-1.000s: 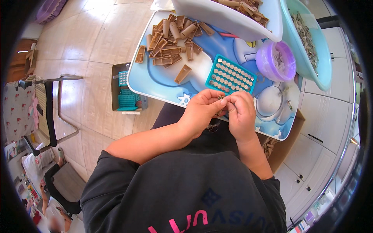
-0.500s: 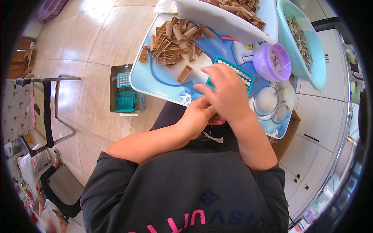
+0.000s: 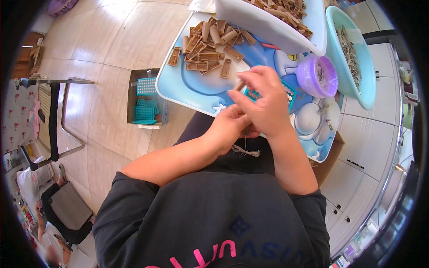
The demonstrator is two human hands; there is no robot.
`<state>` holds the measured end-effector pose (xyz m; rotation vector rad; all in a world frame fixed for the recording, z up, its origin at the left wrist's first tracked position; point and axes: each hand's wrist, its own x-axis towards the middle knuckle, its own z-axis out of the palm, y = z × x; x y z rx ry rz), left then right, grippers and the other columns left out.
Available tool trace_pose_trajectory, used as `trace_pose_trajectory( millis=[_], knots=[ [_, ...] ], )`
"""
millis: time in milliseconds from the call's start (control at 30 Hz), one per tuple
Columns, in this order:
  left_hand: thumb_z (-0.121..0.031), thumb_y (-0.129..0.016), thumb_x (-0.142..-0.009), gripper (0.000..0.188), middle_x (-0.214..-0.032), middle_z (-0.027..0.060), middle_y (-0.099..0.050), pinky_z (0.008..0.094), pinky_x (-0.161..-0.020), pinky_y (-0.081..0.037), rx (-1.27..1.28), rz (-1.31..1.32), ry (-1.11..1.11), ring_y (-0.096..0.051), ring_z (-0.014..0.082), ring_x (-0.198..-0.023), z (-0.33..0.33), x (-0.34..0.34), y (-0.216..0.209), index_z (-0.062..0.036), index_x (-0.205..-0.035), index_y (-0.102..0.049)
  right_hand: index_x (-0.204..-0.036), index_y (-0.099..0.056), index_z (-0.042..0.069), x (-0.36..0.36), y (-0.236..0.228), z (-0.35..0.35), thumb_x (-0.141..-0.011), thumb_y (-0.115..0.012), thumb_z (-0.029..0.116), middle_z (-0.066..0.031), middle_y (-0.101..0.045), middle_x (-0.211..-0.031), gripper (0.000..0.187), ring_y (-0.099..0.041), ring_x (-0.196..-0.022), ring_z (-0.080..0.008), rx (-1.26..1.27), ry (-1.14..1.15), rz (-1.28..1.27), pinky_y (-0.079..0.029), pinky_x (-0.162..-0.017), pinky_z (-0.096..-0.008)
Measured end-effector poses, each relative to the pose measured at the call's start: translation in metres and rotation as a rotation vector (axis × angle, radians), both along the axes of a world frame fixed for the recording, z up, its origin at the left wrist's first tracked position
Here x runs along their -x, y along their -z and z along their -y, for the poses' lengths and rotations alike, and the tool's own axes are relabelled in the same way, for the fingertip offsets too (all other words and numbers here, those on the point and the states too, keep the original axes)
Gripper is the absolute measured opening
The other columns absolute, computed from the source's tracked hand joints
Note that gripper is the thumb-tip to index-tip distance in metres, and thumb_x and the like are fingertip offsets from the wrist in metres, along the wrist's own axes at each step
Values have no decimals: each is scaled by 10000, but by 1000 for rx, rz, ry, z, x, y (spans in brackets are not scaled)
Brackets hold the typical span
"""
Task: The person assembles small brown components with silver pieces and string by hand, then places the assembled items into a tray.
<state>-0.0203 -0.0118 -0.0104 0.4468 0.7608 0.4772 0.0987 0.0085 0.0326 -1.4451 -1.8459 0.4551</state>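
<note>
Since the frame half a second earlier, the lone brown casing that lay nearest the body on the counter (image 3: 190,94) has gone from its spot, and the right hand (image 3: 268,102) now pinches what looks like it, a brown casing (image 3: 240,85), between thumb and fingers, slightly blurred. Below, the left hand (image 3: 227,128) stays closed low over the lap, seemingly gripping a small brownish piece (image 3: 247,129), though the fingers cover most of it; thin pale strands (image 3: 246,152) hang in the lap just beneath. Beyond the right hand, partly hidden by it, sits the teal tray (image 3: 292,90) with round discs in it, while the heap of brown casings (image 3: 210,56) lies toward the far left, before the white bin (image 3: 268,27); the purple tub (image 3: 307,79) stands to the right. My reading is that the step in hand is bringing a fresh casing to the piece in the left hand. If so, the next move calls for lowering the casing, turning its hollow side the right way and lining the two up, with the strands kept clear of the joint. Whether they actually fit together, I cannot tell.
</note>
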Motion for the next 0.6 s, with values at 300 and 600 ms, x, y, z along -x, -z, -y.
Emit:
trace_pose_trajectory(
  millis=[300, 600],
  knots=[
    [-137, -500, -941, 205, -962, 78, -613, 296, -750, -543, 65, 43, -31, -627, 163, -846, -5, -8, -18, -18, -1104, -537, -1031, -546, 41, -35, 28, 70, -691, -755, 89, -146, -539, -1109, 402, -562, -1042, -274, -30, 64, -406, -457, -878, -366],
    [-192, -508, -943, 229, -986, 80, -611, 299, -723, -529, -45, 23, 59, -624, 170, -886, 1, -16, -20, -33, -1106, -526, -1073, -529, 43, -40, 12, 96, -617, -754, 42, -146, -575, -1090, 509, -558, -997, -314, 19, 158, -131, -439, -875, -383]
  ],
)
